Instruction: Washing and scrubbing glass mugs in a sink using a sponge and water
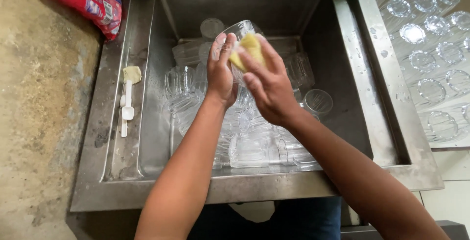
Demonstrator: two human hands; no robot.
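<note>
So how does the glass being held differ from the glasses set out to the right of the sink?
The held glass is lifted over the sink, gripped by the left hand and rubbed with a yellow sponge by the right hand. The glasses on the right stand untouched in neat rows on a flat surface. The held glass is tilted; those stand straight. Both are clear glass tumblers.

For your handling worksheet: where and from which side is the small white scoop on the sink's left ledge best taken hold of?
Grip the white scoop by its long thin handle, coming from above: it lies flat along the steel ledge, with open space on both sides. The bowl part is wider and harder to pinch.
</note>
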